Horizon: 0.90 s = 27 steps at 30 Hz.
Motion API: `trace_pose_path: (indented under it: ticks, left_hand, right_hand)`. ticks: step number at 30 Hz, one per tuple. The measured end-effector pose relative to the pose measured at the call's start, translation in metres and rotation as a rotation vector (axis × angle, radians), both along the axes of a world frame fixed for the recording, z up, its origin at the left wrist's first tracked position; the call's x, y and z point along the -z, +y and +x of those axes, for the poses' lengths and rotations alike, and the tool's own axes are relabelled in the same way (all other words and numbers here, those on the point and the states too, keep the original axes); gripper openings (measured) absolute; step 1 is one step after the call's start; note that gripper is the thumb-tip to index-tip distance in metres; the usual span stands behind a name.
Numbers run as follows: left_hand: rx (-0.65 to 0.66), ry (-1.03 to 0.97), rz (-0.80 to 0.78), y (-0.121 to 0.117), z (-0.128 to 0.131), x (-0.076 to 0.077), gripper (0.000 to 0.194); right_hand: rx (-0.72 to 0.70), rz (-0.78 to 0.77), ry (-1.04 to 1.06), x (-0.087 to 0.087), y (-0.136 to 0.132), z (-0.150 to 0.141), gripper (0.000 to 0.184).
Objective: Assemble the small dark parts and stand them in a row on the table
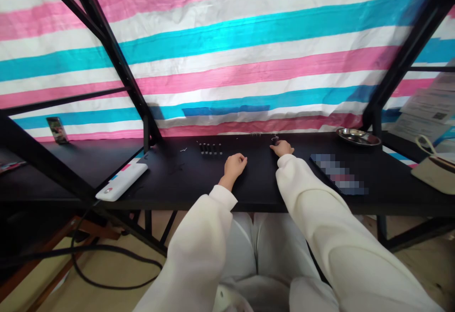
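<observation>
My left hand point(235, 167) rests on the black table with its fingers curled closed. Anything inside those fingers is hidden or too small to name. Farther forward and to the right, my right hand point(284, 148) pinches a small dark piece point(274, 142) near the back edge. A thin white curl of string or wire point(275, 137) shows just beyond those fingertips. Left of my left hand stands a row of several small black cylinders with pale ends point(211, 149). A line of tiny pale bits point(255, 134) lies along the back edge, between the row and my right hand.
A white power-bank-like block point(122, 182) lies at the table's left end. On the right are a blurred-out flat object point(337, 174), a round metal dish point(358, 136) and a beige pouch point(435, 172). Black frame posts point(117, 65) rise beside a striped sheet point(249, 32).
</observation>
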<state>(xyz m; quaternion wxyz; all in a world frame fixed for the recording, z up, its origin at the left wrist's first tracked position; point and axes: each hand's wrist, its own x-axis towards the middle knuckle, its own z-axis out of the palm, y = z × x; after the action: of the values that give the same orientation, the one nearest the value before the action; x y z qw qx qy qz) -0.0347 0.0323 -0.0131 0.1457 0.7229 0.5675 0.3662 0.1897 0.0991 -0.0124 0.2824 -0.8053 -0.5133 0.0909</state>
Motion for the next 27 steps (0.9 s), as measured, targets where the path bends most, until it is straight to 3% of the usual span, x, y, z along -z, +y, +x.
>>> trace_pose_path:
  ticks: [4,10,17,21,27]
  left_hand:
    - [0.013,0.020,0.001,0.000,0.000,-0.001,0.020]
    - [0.039,-0.002,0.011,-0.002,0.000,-0.003,0.021]
    - [0.157,-0.037,0.078,-0.001,-0.002,-0.001,0.050]
    - [0.211,0.050,0.093,-0.001,-0.002,-0.001,0.044]
    - [0.222,0.050,0.163,0.005,-0.002,0.004,0.030]
  right_hand:
    - [-0.049,0.028,-0.031,-0.003,-0.005,-0.015,0.025]
    - [-0.254,0.035,-0.058,-0.005,-0.021,-0.042,0.022]
    - [-0.492,0.106,-0.029,0.000,-0.046,-0.063,0.016]
    - [-0.577,0.197,-0.099,0.005,-0.057,-0.066,0.018]
    - [-0.589,0.257,-0.147,0.008,-0.064,-0.066,0.017]
